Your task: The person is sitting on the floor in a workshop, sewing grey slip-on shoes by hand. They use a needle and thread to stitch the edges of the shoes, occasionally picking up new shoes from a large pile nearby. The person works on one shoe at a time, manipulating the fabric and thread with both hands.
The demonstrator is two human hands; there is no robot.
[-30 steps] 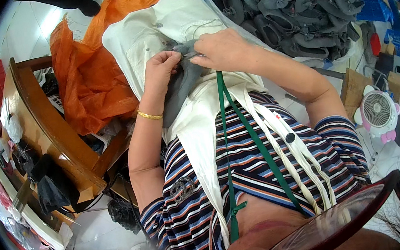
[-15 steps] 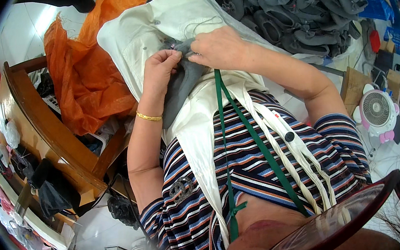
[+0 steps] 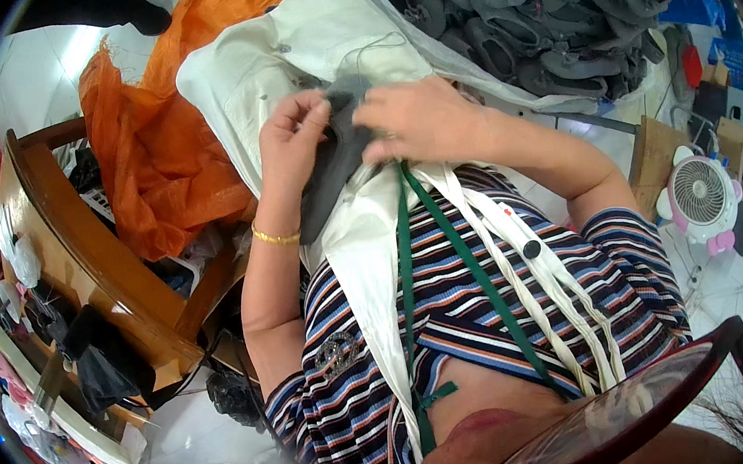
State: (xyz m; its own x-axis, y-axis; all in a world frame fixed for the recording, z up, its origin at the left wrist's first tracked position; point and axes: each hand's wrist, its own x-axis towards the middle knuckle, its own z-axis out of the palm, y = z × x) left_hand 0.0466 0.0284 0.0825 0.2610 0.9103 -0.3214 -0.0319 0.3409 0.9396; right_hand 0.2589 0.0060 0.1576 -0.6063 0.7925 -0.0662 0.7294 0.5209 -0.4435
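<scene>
Just shy of 12 o'clock from mid-view, a grey shoe (image 3: 329, 182) lies over the white apron (image 3: 234, 73) in the wearer's lap. From my end of the link, the left hand (image 3: 295, 140) looks pinched on its edge, thumb and fingertip together, coming in from the shoe's 10 o'clock. The right hand (image 3: 423, 123) is at its 2 o'clock, fingers part-curled right by the fabric, but it's smeared with blur, so I can't tell if it's gripping. The two hands are apart, with the shoe between them.

Further out, I've got a gold bracelet (image 3: 277, 236) on the left wrist and a silvery brooch (image 3: 337, 355) at 7 o'clock on the striped shirt (image 3: 481, 311). A strap (image 3: 490, 209) near 3 o'clock has a red mark, too tiny for me to make out.

Outermost: heaped grey shoes (image 3: 540, 25) between 1 and 2, orange sacking (image 3: 154, 174) at 10, curved wooden furniture (image 3: 87, 264) at 9, fan (image 3: 702, 194) at 3.
</scene>
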